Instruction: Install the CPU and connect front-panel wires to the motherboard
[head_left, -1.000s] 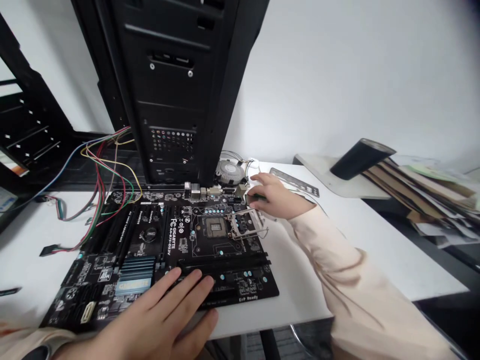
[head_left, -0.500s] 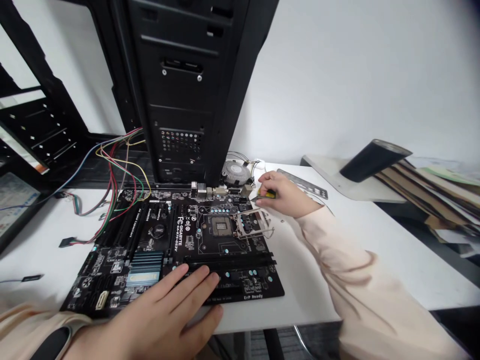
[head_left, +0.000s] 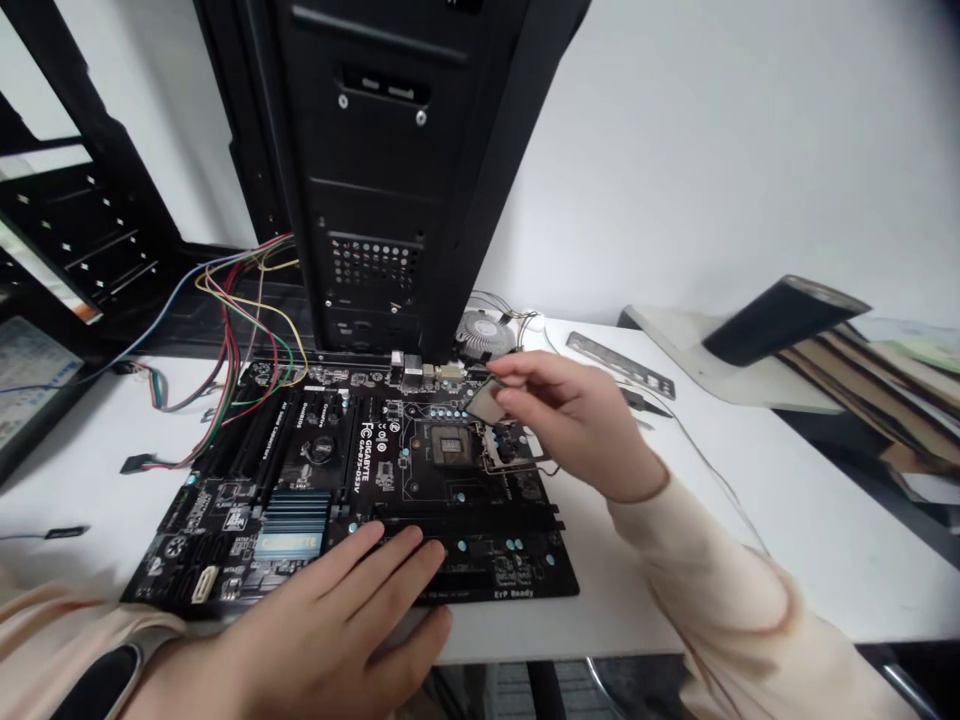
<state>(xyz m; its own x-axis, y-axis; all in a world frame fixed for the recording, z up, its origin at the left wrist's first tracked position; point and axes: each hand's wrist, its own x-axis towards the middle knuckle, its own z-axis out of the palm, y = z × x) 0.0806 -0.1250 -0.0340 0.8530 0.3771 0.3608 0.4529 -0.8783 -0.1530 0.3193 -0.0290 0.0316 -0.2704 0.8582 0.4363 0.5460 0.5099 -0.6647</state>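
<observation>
A black motherboard (head_left: 390,470) lies flat on the white table. Spread out, my left hand (head_left: 360,620) rests on its front edge, beside the blue-grey heatsink (head_left: 291,525). Pinched between the fingers of my right hand (head_left: 559,410) is a square metallic chip (head_left: 486,403), tilted above the board just up and right of the CPU socket (head_left: 451,446). The socket's metal frame (head_left: 504,447) is swung open to the right, partly under my right hand.
A black computer case (head_left: 390,200) stands behind the board, with loose coloured wires (head_left: 232,340) to its left. A round cooler (head_left: 484,333), a metal I/O plate (head_left: 621,364) and stacked folders with a dark cylinder (head_left: 784,318) sit farther back and right.
My right hand has come left and down toward the socket, and the chip now shows clearly in its fingers. My left hand stays on the board. The view has shifted slightly.
</observation>
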